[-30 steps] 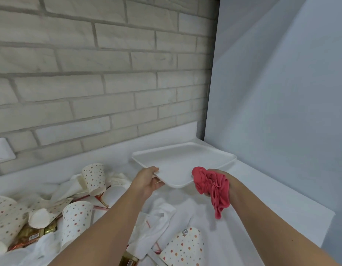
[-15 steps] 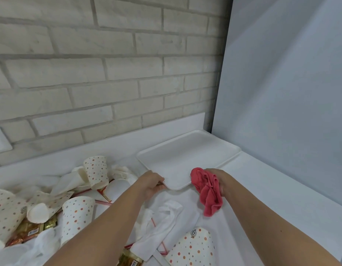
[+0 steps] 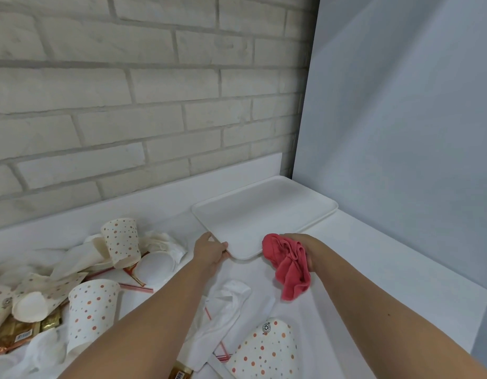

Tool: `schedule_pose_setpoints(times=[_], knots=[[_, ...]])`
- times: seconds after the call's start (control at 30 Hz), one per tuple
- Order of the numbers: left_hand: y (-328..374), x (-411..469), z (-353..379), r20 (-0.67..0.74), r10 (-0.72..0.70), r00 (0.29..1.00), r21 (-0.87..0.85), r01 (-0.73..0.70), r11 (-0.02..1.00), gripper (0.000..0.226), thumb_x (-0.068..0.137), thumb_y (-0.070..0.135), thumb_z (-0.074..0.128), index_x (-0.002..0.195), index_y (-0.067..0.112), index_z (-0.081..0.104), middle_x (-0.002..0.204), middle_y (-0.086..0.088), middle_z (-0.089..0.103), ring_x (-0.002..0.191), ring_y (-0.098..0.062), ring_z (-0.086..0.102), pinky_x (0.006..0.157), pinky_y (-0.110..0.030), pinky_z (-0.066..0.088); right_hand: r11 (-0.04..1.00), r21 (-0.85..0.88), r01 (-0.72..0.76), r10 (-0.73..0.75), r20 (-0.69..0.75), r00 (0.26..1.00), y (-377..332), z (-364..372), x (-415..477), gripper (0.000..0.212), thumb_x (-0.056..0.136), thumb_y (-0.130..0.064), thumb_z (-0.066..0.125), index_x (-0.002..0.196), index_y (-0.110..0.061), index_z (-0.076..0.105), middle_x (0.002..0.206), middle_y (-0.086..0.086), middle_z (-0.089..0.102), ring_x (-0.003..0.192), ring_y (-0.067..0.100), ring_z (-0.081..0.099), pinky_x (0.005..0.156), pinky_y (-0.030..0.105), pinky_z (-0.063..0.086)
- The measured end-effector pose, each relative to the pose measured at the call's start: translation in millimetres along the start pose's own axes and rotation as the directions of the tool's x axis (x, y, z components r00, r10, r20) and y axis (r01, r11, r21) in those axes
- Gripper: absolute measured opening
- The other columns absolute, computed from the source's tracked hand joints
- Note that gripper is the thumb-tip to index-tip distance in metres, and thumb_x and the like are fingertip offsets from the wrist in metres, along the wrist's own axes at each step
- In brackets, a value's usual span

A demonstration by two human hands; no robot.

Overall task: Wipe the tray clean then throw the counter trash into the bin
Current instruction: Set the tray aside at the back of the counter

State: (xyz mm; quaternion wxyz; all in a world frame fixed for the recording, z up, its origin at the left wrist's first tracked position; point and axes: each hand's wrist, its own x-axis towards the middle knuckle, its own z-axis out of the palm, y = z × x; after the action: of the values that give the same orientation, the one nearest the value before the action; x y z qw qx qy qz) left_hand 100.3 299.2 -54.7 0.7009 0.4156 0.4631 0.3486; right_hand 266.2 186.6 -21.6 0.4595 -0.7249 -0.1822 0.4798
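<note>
A white rectangular tray (image 3: 267, 212) lies flat on the white counter in the back right corner, its inside bare. My left hand (image 3: 209, 250) grips the tray's near left edge with its fingers. My right hand (image 3: 305, 247) is closed on a crumpled red cloth (image 3: 290, 265), which hangs down just off the tray's near right corner. Trash covers the counter to the left: polka-dot paper cups (image 3: 120, 239), crumpled white napkins (image 3: 160, 242), gold wrappers (image 3: 26, 328) and red-striped straws (image 3: 135, 287).
A brick wall runs along the back and a grey panel (image 3: 400, 132) closes the right side. The counter's front right edge (image 3: 477, 318) drops off at the right. Another polka-dot cup (image 3: 264, 351) and white paper (image 3: 223, 310) lie between my arms.
The tray was held tilted above the counter and has been lowered flat into the corner. Both hands moved forward and down with it; the cloth stayed in my right hand.
</note>
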Motion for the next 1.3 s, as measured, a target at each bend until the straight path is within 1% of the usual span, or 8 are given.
schedule_pose_setpoints(times=[0.13,0.27,0.4,0.47,0.6,0.8,0.97,1.3], knots=[[-4,3,4,-0.085,0.013,0.996,0.035,-0.01,0.999,0.044,0.084,-0.018,0.05,0.126,-0.007,0.045,0.116,-0.023,0.056,0.095,-0.035,0.059,0.086,-0.044,0.05,0.999,-0.039,0.025,-0.024,0.02,1.0,-11,-6,-17,0.027,0.093,-0.02,0.055,0.069,-0.007,0.055,0.043,0.003,0.057,0.039,0.013,0.055,0.039,0.015,0.043],[1,8,-2,-0.125,0.072,0.99,0.328,-0.027,0.944,0.025,0.08,-0.01,0.057,0.061,0.004,0.051,0.076,-0.016,0.057,0.074,-0.028,0.058,0.089,-0.047,0.052,0.809,-0.528,0.258,-0.344,-0.071,0.936,-18,-10,-35,0.036,0.089,-0.041,0.057,0.067,-0.012,0.057,0.061,0.001,0.057,0.057,0.015,0.052,0.054,0.024,0.04],[16,-21,1,0.014,0.085,0.996,0.499,-0.081,0.863,0.007,0.086,-0.001,0.055,0.09,0.005,0.054,0.08,-0.006,0.052,0.064,-0.016,0.051,0.06,-0.025,0.046,0.584,-0.727,0.362,-0.547,-0.023,0.837,-2,-13,-53,0.034,0.089,-0.042,0.055,0.079,-0.012,0.067,0.083,0.001,0.066,0.082,0.019,0.061,0.074,0.031,0.048],[22,-38,-3,0.187,0.092,0.978,0.6,-0.188,0.778,0.036,0.086,-0.001,0.056,0.12,0.012,0.054,0.109,-0.009,0.052,0.086,-0.022,0.055,0.064,-0.023,0.042,0.486,-0.808,0.333,-0.591,-0.023,0.807,16,-13,-59,0.032,0.09,-0.043,0.054,0.089,-0.014,0.068,0.095,0.001,0.063,0.095,0.02,0.058,0.078,0.032,0.046],[37,-81,-16,0.56,-0.129,0.818,0.796,-0.488,0.357,0.051,0.084,0.004,0.06,0.129,0.027,0.051,0.143,0.005,0.037,0.125,-0.015,0.043,0.094,-0.023,0.039,0.308,-0.896,0.32,-0.649,0.048,0.759,47,-9,-67,0.035,0.092,-0.043,0.052,0.103,-0.013,0.066,0.107,0.004,0.054,0.109,0.021,0.042,0.072,0.028,0.036],[19,-97,-30,0.519,-0.418,0.745,0.736,-0.639,-0.224,0.085,0.077,0.023,0.072,0.145,0.035,0.022,0.153,0.008,0.017,0.137,-0.02,0.019,0.114,-0.041,0.024,0.165,-0.94,0.3,-0.55,0.165,0.819,65,-7,-74,0.035,0.094,-0.038,0.05,0.123,-0.021,0.058,0.122,0.004,0.048,0.118,0.024,0.04,0.093,0.032,0.035],[1,-102,-42,0.554,-0.245,0.796,0.769,-0.602,-0.216,0.072,0.077,0.013,0.071,0.14,0.026,0.036,0.135,-0.002,0.039,0.122,-0.021,0.038,0.099,-0.03,0.037,0.32,-0.825,0.465,-0.648,0.167,0.743,54,5,-101,0.034,0.093,-0.035,0.053,0.122,-0.018,0.059,0.117,0.005,0.049,0.117,0.022,0.043,0.097,0.028,0.033],[9,-120,-54,0.582,0.292,0.759,0.806,-0.585,-0.086,0.038,0.087,0.005,0.058,0.123,0.018,0.059,0.114,-0.014,0.06,0.109,-0.028,0.053,0.088,-0.027,0.037,0.472,-0.802,0.366,-0.235,0.286,0.929,67,19,-142,0.086,0.07,-0.055,0.073,0.141,-0.023,0.036,0.134,0.0,0.044,0.123,0.017,0.046,0.096,0.026,0.039]])
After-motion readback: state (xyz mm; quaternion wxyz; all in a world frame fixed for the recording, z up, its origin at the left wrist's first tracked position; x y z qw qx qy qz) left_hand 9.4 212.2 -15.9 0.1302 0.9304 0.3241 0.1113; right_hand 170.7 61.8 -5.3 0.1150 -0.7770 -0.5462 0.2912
